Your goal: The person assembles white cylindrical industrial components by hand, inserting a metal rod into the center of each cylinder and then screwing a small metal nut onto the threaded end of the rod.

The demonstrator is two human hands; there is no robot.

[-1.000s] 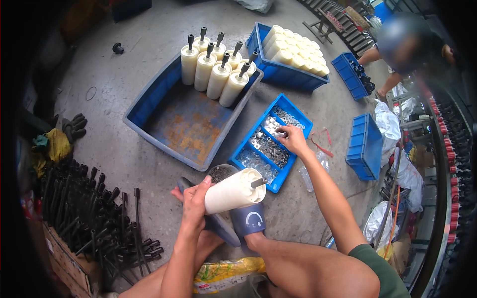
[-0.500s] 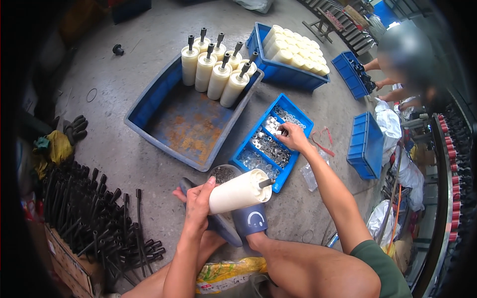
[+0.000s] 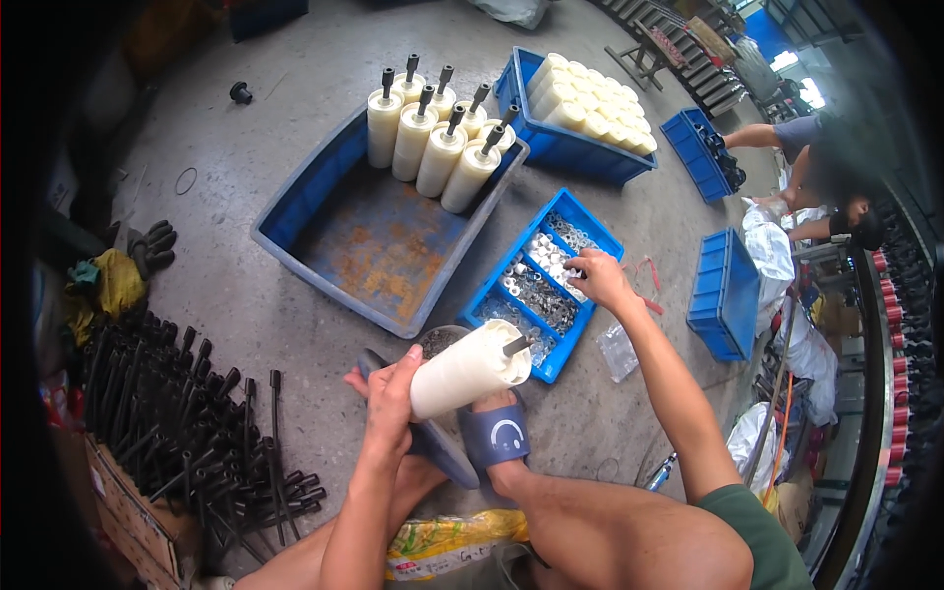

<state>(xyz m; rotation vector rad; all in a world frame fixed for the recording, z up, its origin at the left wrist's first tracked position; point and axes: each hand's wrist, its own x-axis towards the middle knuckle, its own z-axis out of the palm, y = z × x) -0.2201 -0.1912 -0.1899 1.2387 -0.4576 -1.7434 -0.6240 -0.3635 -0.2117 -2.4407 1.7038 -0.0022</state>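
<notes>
My left hand (image 3: 395,393) is wrapped around a cream cylindrical roller (image 3: 462,376), held tilted with its open end up to the right. A dark shaft (image 3: 516,344) sticks out of that end. Over a blue compartment tray (image 3: 542,372) of small parts, my right hand (image 3: 604,278) has its fingertips pinched together beside the white plastic rings (image 3: 547,252). Whatever the fingertips hold is too small to make out. Metal washers (image 3: 570,233), dark metal parts (image 3: 547,300) and clear-looking small pieces (image 3: 503,313) fill the other compartments.
A worn blue bin (image 3: 339,320) has several rollers with shafts standing at its far end. Behind it, another blue bin (image 3: 580,157) holds packed cream rollers. Black rods (image 3: 187,433) are heaped at left. A co-worker (image 3: 826,177) sits at far right near a blue crate (image 3: 725,295).
My right hand has shifted slightly right and nearer over the tray. The roller in my left hand has moved a little left and up. The co-worker at right has changed posture.
</notes>
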